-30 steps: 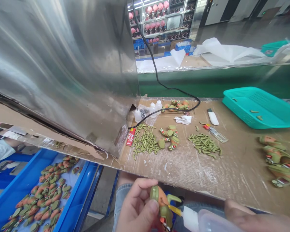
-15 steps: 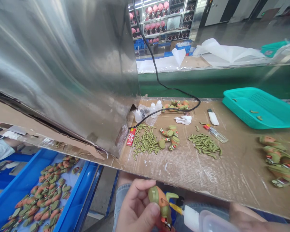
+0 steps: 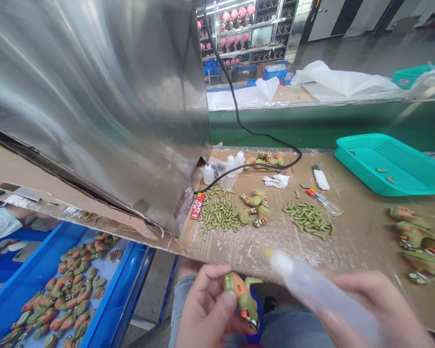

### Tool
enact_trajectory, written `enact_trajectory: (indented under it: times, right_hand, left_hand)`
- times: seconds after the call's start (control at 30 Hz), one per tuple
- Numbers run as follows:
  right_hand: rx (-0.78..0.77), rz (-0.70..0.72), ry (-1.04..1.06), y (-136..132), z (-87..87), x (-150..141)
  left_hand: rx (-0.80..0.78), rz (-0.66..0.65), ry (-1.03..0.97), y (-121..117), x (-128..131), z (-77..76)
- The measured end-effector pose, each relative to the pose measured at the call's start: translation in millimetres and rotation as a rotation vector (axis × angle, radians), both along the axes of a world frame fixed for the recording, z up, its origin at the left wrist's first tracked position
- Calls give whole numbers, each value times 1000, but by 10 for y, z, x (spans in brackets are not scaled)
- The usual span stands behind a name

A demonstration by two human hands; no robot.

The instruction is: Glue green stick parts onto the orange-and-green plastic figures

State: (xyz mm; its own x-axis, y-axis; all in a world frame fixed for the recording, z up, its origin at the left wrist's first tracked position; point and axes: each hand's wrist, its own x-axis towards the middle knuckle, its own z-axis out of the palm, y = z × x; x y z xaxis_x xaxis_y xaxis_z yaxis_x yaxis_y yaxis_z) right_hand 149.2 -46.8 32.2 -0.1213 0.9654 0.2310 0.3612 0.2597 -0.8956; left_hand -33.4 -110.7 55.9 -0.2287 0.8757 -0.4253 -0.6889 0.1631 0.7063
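Observation:
My left hand [image 3: 206,314] is closed around a small green and orange toy figure [image 3: 242,297], held below the front edge of the cardboard-covered table [image 3: 355,251]. My right hand [image 3: 369,314] grips a clear glue bottle [image 3: 311,290] with a yellow tip, blurred by motion; the tip hovers over the table edge, up and to the right of the figure. Two piles of small green parts [image 3: 219,212] [image 3: 306,216] lie on the table with a few partly built figures [image 3: 257,205] between them.
A large steel housing [image 3: 94,96] fills the left. A teal basket [image 3: 391,164] sits at the right, finished figures [image 3: 416,241] near the right edge. A blue bin [image 3: 29,280] of figures stands lower left. Small bottles [image 3: 232,164], a black cable [image 3: 253,140] and a cutter [image 3: 324,200] lie behind.
My right hand has lifted the glue bottle away from the figure, up and over the table edge. The left hand has kept the figure in about the same place.

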Motion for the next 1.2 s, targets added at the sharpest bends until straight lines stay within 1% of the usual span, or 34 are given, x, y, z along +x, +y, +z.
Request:
enact_trajectory:
  times: [0.07, 0.1, 0.13, 0.2, 0.23, 0.27, 0.3, 0.33, 0.37, 0.4, 0.43, 0.47, 0.5, 0.53, 0.6, 0.67, 0.77, 0.87, 0.97, 1.1, 1.2]
  right_hand:
    - [12, 10, -22, 260, -148, -65]
    - [1, -41, -114, 381, -237, -86]
    - [3, -44, -137, 480, -319, -98]
    - [19, -73, -175, 584, -417, -100]
    - [42, -100, -169, 585, -418, -95]
    - [72, -157, -171, 558, -388, -94]
    - [118, -226, -178, 511, -335, -102]
    - [183, -257, -205, 458, -269, -125]
    - [253, -229, -256, 409, -206, -169]
    - [316, -144, -323, 374, -157, -235]
    - [367, -18, -394, 361, -131, -324]
    - [395, 125, -462, 370, -132, -430]
    - [392, 230, -515, 402, -157, -546]
    - [380, 272, -559, 450, -201, -663]
    - [352, 278, -659, 562, -309, -872]
    - [330, 266, -758, 648, -390, -1013]
    - [305, 280, -846, 694, -416, -1091]
    - [280, 307, -855, 701, -378, -1078]
    - [251, 313, -787, 727, -346, -1042]
    - [188, 328, -592, 753, -297, -969]
    - [117, 331, -423, 689, -195, -887]
  left_hand:
    - [-16, -3, 4, 4, -3, -47]
    - [-21, -6, 6, 1, -9, -70]
    - [-26, -7, 6, -6, -20, -90]
    - [-34, 5, 6, -28, -53, -120]
    - [-37, 19, 7, -41, -75, -128]
    - [-41, 36, 11, -53, -97, -132]
    - [-45, 57, 16, -62, -118, -132]
    - [-49, 79, 21, -69, -136, -130]
    - [-50, 100, 25, -72, -150, -126]
    - [-52, 117, 27, -72, -159, -122]
    - [-52, 130, 28, -70, -164, -117]
    - [-49, 136, 30, -69, -164, -114]
    - [-43, 135, 33, -69, -163, -111]
    - [-36, 131, 37, -72, -161, -110]
    - [-21, 126, 46, -89, -162, -113]
    - [-15, 136, 57, -112, -175, -119]
    - [-35, 173, 67, -123, -203, -131]
    - [-61, 207, 78, -89, -212, -146]
    - [-79, 231, 91, -36, -191, -185]
    - [-89, 235, 95, 9, -163, -272]
    - [-73, 221, 64, 28, -164, -310]
